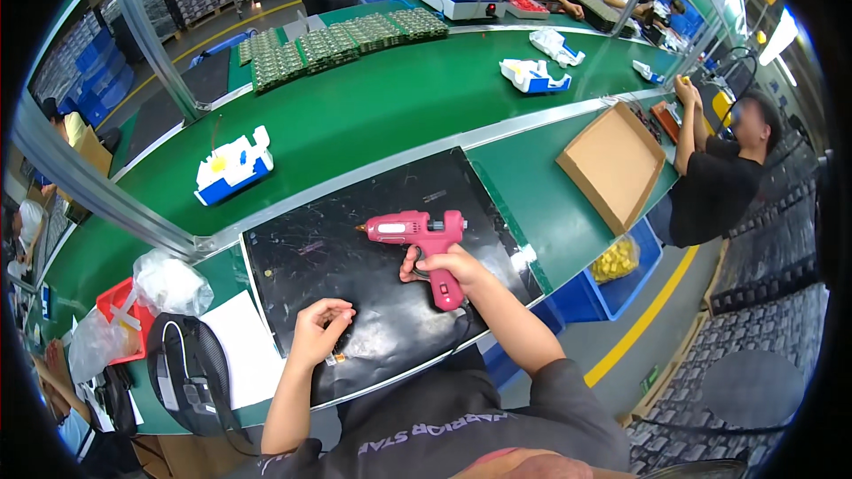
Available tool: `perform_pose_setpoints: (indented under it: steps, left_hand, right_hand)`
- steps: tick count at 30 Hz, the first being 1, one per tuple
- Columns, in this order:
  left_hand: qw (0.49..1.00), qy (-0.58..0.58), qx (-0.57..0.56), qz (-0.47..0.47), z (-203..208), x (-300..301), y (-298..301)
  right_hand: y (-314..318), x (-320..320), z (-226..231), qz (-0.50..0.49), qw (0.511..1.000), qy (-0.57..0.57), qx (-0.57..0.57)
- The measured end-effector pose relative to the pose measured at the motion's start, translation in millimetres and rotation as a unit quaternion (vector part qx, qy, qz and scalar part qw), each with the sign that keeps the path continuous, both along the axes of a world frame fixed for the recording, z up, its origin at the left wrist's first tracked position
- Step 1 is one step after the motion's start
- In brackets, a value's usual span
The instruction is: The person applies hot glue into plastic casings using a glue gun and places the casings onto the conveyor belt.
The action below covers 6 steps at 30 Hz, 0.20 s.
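Observation:
A pink hot glue gun lies across the middle of my view, above a black work mat, with its brass-coloured nozzle pointing left. My right hand is closed round its handle, fingers at the trigger, and the lower handle sticks out below the hand. My left hand rests at the mat's near left part, fingers loosely curled toward the thumb. Nothing shows between those fingers. By its wrist is a small orange-and-white patch.
A green conveyor belt beyond the mat carries white-and-blue plastic housings and circuit boards. To the right are an open cardboard box, a blue bin and a co-worker. Leftward lie a black mesh bag and red tray.

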State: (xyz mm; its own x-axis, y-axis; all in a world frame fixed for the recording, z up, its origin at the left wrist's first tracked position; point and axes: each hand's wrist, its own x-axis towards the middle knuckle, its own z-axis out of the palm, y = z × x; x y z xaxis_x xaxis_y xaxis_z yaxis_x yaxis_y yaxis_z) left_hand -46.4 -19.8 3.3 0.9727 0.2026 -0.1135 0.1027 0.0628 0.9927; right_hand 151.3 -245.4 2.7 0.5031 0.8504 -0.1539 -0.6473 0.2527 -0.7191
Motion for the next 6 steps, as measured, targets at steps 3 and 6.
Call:
perform_pose_setpoints:
  steps: [3,6]
  left_hand:
    - [1.000,0.006,0.018,-0.008,-0.6,-0.6,-0.4]
    - [0.999,0.011,0.031,-0.013,-1.2,-2.0,0.5]
  right_hand:
    - [0.5,-0.5,-1.5,0.002,1.000,0.005,-0.004]
    - [-0.1,-1.2,-3.9,0.011,1.000,0.006,-0.004]
